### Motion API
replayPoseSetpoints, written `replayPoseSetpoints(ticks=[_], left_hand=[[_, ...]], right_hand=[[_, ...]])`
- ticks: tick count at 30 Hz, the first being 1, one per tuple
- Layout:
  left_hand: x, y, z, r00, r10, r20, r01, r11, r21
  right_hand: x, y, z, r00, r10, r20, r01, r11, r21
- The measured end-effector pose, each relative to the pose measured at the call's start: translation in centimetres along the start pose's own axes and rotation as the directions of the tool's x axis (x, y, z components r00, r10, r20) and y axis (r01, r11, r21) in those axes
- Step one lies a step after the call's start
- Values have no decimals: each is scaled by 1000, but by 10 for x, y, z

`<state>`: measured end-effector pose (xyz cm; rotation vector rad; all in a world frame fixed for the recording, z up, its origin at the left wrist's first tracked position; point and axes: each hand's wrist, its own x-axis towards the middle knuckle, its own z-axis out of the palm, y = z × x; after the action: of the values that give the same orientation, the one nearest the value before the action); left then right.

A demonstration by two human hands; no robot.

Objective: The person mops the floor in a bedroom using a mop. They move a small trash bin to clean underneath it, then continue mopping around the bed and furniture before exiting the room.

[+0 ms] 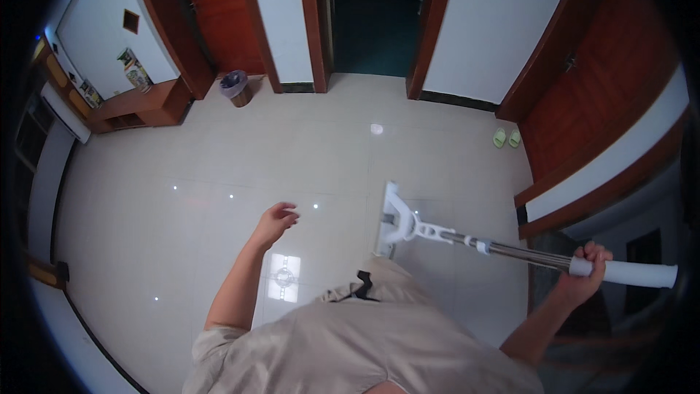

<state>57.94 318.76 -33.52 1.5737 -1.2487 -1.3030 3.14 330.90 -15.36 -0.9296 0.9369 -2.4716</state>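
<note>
My right hand [585, 274] is wrapped round the handle of a sponge mop [529, 253], at the edge of its white grip. The mop lies nearly level across the front of my body, with its metal pole running to the left. Its white plastic head [397, 225] is held in front of my waist, turned on its side; I cannot tell whether it touches anything. My left hand [275, 223] hangs in the air over the floor with loosely curved fingers, thumb apart, and nothing in it. A gap separates it from the mop head.
Glossy pale tiles [306, 149] cover the floor. A lined waste bin [235, 89] stands near the far left door, beside a low brown cabinet [149, 108] carrying a patterned vase [134, 71]. Green slippers [506, 138] lie by the right door [598, 80]. A dark doorway [379, 22] opens ahead.
</note>
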Motion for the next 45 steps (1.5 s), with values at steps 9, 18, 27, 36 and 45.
replayPoseSetpoints(ticks=[9, 18, 27, 36, 45], left_hand=[[190, 59, 114, 725, -360, 588, 643, 659, -390], [443, 162, 145, 662, 260, 703, 586, 404, -702], [661, 282, 168, 497, 103, 862, 728, 491, -478], [842, 303, 177, 566, -10, 824, 383, 888, -253], [955, 291, 157, 453, 284, 845, -260, 949, -179]], right_hand=[[103, 157, 267, 971, 54, 234, -100, 977, 189], [213, 233, 317, 917, -9, 400, -154, 915, 373], [144, 393, 156, 705, 662, -253, -645, 748, 158], [204, 739, 175, 182, 959, -216, -664, -42, -746], [214, 844, 381, 272, 924, 270, -234, 336, -912]])
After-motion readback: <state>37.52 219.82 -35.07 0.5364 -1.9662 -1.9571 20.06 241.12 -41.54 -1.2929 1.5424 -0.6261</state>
